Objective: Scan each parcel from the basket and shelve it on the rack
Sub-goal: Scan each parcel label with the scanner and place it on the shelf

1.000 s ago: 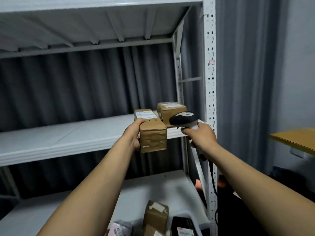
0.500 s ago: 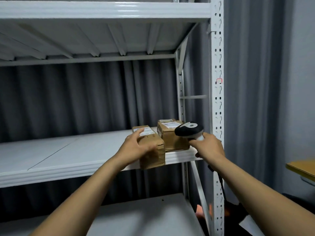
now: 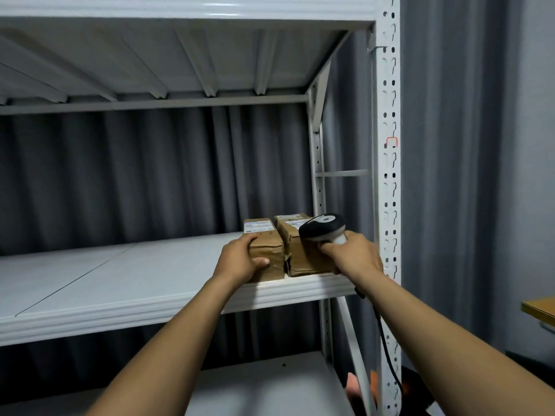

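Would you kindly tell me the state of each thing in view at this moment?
left box: resting on the shelf, label up, gripped by the left hand.
right box: resting on the shelf beside the left box, label up, not held.
scanner: held off the shelf, gripped by the right hand, close to the right box.
cable: hanging down from the scanner.

Two parcels sat side by side on the rack's shelf. The left parcel touched the right parcel, near the post.
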`<action>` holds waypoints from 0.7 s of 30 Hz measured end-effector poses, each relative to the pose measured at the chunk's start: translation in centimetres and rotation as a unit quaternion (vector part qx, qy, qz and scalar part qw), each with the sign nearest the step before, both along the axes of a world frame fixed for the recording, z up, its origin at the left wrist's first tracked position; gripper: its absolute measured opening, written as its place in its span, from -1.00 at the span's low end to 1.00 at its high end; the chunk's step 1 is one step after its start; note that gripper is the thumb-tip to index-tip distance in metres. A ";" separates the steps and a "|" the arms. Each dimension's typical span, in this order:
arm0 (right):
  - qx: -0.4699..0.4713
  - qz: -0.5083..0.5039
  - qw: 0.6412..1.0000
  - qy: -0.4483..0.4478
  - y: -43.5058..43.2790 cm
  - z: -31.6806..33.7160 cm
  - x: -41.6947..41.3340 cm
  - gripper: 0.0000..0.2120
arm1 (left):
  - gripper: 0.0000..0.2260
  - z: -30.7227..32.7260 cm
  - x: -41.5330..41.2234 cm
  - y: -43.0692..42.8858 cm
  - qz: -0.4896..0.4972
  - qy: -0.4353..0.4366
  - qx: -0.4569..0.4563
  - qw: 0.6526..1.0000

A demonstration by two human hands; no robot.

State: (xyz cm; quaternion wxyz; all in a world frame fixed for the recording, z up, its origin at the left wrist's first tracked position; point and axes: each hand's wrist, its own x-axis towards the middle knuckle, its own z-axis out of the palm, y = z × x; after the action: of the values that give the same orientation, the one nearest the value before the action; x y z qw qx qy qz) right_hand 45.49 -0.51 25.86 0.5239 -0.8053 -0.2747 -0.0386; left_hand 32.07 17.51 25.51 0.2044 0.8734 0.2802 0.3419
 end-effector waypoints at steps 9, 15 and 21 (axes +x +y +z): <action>-0.023 -0.006 1.000 -0.019 -0.5 -0.3 0.6 -0.79 | -0.39 0.2 1.7 0.3 0.010 0.028 -0.004 1.000; -0.045 -0.002 0.998 -0.048 -3.7 -1.3 -2.4 -0.80 | -0.47 -0.6 -1.5 -2.5 0.028 0.060 0.055 0.996; -0.080 -0.004 0.997 -0.020 -7.9 -6.0 -7.0 -0.79 | -0.40 -4.9 -5.7 -9.1 0.040 0.151 0.094 0.983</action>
State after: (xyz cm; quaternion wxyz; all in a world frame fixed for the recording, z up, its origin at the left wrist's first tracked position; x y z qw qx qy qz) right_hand 38.50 -8.37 19.90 0.4519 -0.8450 -0.2839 -0.0353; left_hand 26.37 8.46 20.57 0.0630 0.9185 0.3090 0.2387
